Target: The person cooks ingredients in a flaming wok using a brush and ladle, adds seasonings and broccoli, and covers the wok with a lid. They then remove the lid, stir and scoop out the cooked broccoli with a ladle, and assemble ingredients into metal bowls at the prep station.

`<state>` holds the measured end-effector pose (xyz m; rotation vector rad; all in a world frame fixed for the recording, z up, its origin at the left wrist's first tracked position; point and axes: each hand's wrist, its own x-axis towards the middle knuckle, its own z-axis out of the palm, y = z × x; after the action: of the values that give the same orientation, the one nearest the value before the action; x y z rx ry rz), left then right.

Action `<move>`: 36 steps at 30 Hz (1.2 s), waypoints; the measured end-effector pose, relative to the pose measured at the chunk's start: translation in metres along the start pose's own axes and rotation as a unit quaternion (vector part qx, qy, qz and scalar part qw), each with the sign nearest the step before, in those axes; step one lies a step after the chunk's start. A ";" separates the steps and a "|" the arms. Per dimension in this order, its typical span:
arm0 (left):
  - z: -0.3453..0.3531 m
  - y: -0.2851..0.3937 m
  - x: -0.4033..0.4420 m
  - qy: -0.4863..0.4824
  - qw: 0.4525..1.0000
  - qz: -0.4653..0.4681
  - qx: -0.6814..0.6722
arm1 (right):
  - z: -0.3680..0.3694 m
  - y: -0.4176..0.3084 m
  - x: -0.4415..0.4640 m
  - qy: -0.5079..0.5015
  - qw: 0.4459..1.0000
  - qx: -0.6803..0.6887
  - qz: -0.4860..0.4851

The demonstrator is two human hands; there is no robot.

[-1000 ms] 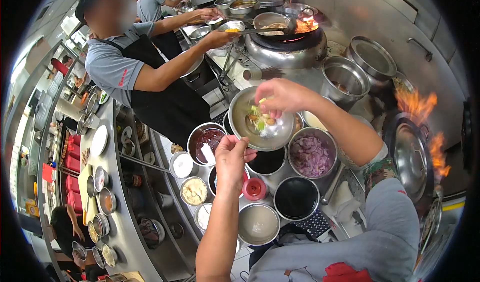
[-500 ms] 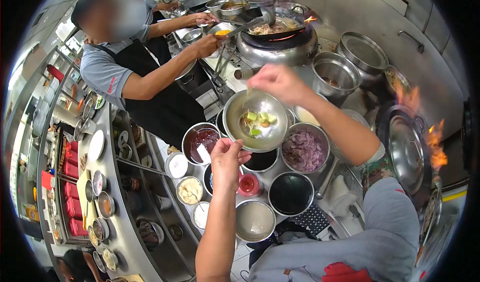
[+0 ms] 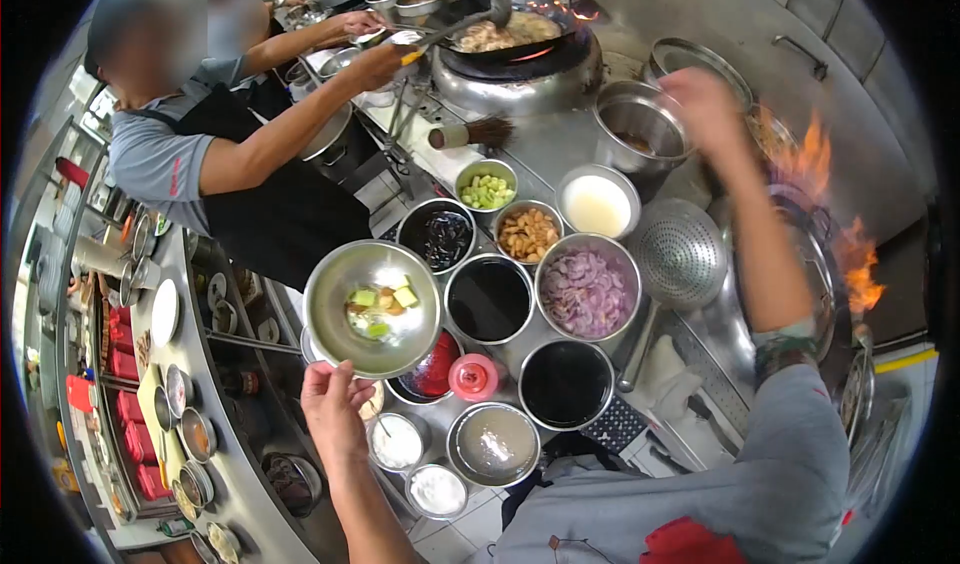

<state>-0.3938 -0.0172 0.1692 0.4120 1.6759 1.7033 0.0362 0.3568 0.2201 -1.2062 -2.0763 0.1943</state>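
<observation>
My left hand (image 3: 335,404) grips the rim of a steel bowl (image 3: 325,349), thumb on top. Pieces of chopped green vegetable and brown bits (image 3: 375,309) lie in its bottom. The bowl is raised over the left side of the cluster of pots. My right hand (image 3: 700,114) is up at the far right, smeared by motion, in front of the rim of a deep steel pot (image 3: 610,129). Whether its fingers hold anything cannot be made out. Nearest below the bowl are a red sauce pot (image 3: 430,369) and a pink-red container (image 3: 474,376).
Around stand sliced purple onion (image 3: 588,292), dark liquids (image 3: 567,384), chopped green vegetable (image 3: 487,189), brown pieces (image 3: 528,234) and a perforated ladle (image 3: 680,254). Flames (image 3: 860,274) rise at the right burner. A co-worker (image 3: 270,144) works a wok (image 3: 510,39) with a long-handled ladle.
My left hand has carried the bowl leftward and slightly down, away from the middle pots. My right hand has left the space above the bowl and moved up and right.
</observation>
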 end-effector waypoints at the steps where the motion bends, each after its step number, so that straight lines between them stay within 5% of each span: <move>1: 0.002 -0.001 0.000 0.003 1.000 -0.006 -0.016 | 0.061 -0.026 -0.013 -0.117 0.990 0.031 -0.076; 2: 0.003 -0.002 -0.001 0.008 0.999 -0.009 -0.034 | 0.121 -0.036 -0.024 -0.241 0.967 0.084 -0.002; 4: 0.003 -0.007 -0.001 0.009 0.999 -0.015 -0.032 | 0.204 -0.060 -0.039 -0.312 0.942 -0.083 -0.089; 12: 0.010 -0.020 -0.003 0.037 0.998 -0.040 -0.012 | 0.247 -0.089 -0.070 -0.245 0.933 -0.229 -0.128; 21: 0.016 -0.050 0.024 0.018 0.998 -0.059 -0.004 | 0.221 -0.098 -0.065 -0.257 0.956 -0.108 -0.092; 24: 0.032 -0.057 0.030 0.011 0.998 -0.067 -0.016 | 0.199 -0.130 -0.046 -0.223 0.958 0.091 -0.159; 25: 0.041 -0.057 0.031 0.005 0.997 -0.073 -0.020 | 0.190 -0.143 -0.034 -0.284 0.940 0.143 -0.124; 28: 0.058 -0.056 0.031 -0.015 0.996 -0.086 -0.035 | 0.223 -0.128 0.005 -0.263 0.952 0.149 -0.048; 31: 0.061 -0.053 0.024 -0.021 0.995 -0.092 -0.030 | 0.277 -0.093 0.033 -0.327 0.942 -0.014 -0.072; 34: 0.052 -0.051 0.017 -0.009 0.995 -0.090 -0.037 | 0.315 -0.093 0.025 -0.440 0.852 -0.230 -0.164; 35: 0.048 -0.050 0.015 -0.009 0.995 -0.089 -0.032 | 0.336 -0.085 0.014 -0.362 0.910 -0.190 -0.071; 36: 0.042 -0.047 0.012 -0.005 0.996 -0.085 -0.024 | 0.339 -0.084 0.013 -0.367 0.909 -0.184 -0.067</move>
<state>-0.3622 0.0183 0.1253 0.2459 1.6112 1.6108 -0.2455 0.3933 0.0164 -1.3288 -2.9502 0.2211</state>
